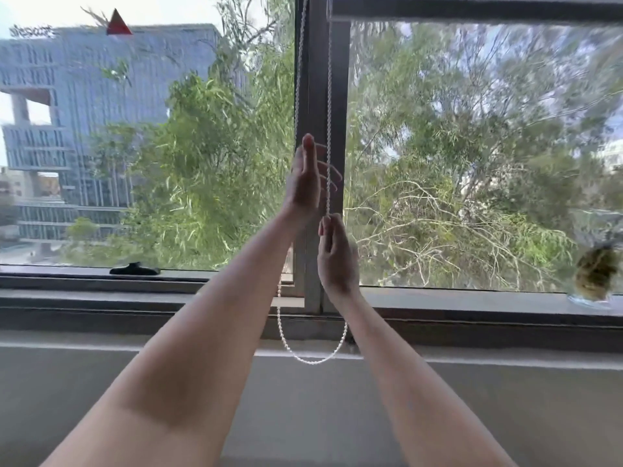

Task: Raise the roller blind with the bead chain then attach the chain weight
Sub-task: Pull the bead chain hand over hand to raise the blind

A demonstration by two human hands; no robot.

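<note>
A white bead chain (329, 106) hangs in two strands down the grey window post and loops at the bottom near the sill. My right hand (335, 254) is shut on the right strand, pinching it between thumb and fingers. Higher up, my left hand (305, 176) is raised beside the strands with its fingers spread apart and holds nothing. The roller blind's bottom bar (472, 10) sits near the top of the right pane. No chain weight is in view.
A grey window post (338, 79) stands behind the chain. A glass jar with a mossy clump (595, 278) sits on the sill at the right. A black window handle (135, 269) lies on the left frame. The sill ledge (101, 298) runs across below.
</note>
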